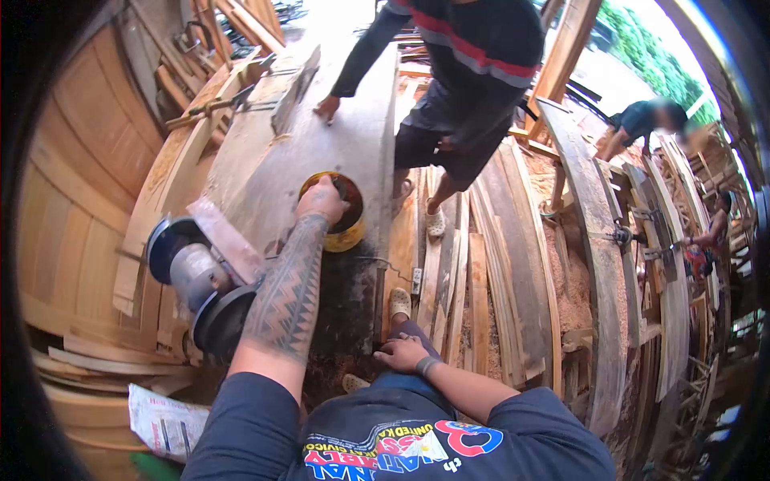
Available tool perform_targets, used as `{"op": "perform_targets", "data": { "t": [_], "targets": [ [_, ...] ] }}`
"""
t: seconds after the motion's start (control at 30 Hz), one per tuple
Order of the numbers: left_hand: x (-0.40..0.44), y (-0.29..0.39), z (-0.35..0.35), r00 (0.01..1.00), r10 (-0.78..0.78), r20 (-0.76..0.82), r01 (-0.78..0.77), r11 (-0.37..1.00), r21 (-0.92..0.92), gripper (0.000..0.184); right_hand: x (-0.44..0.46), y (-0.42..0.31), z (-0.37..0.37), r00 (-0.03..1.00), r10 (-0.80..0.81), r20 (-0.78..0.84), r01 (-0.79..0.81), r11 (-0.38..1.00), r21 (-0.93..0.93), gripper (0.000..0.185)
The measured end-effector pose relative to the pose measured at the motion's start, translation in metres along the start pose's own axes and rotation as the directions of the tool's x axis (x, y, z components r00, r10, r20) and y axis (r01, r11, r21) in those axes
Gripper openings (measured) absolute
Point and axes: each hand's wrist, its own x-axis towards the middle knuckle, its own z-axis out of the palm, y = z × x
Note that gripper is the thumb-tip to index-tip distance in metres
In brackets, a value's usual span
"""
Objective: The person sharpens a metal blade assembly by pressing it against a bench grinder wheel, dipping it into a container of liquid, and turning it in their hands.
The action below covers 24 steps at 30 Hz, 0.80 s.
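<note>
My left hand point(322, 200) is over the mouth of a yellow round tub point(345, 239) on the workbench point(357, 148). Its fingers are curled down inside the rim, and whatever they hold is hidden. The tub's inside looks dark and reddish brown. My right hand point(403, 353) lies on my thigh with its fingers stretched out, holding nothing. Left of my forearm stands a bench grinder point(199, 276) with a wheel at each end. A pale pinkish strip of wood point(224, 239) leans across it.
Across the bench a person in dark clothes point(481, 72) touches the bench top with one hand. Two other people work at the far right among long planks point(585, 264). Clamped boards point(265, 104) lie at the back left. A cord with a power outlet point(416, 276) hangs at the bench side.
</note>
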Motion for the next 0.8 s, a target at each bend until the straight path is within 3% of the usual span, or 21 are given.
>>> {"op": "perform_targets", "data": {
  "t": [0.1,0.2,0.27,0.43,0.8],
  "targets": [
    [0.049,-0.014,0.047,0.989,-0.061,0.138,0.039,0.987,0.154,0.057,-0.002,0.013,0.006,0.998,0.006,-0.065,-0.002,0.998,0.057,0.061],
    [0.081,-0.035,0.084,0.877,-0.007,0.480,-0.190,0.914,0.360,0.048,-0.010,0.022,0.003,0.995,0.072,-0.067,-0.065,0.992,0.109,0.063],
    [0.093,-0.040,0.101,0.847,0.022,0.531,-0.273,0.875,0.400,0.048,-0.016,0.026,-0.003,0.993,0.097,-0.070,-0.086,0.985,0.150,0.064],
    [0.109,-0.049,0.114,0.833,0.112,0.542,-0.393,0.810,0.436,0.047,-0.018,0.037,-0.008,0.980,0.132,-0.148,-0.101,0.974,0.202,0.067],
    [0.117,-0.063,0.124,0.846,0.317,0.428,-0.518,0.682,0.516,0.046,-0.008,0.033,-0.022,0.984,0.153,-0.093,-0.132,0.970,0.202,0.070]
  ]
}}
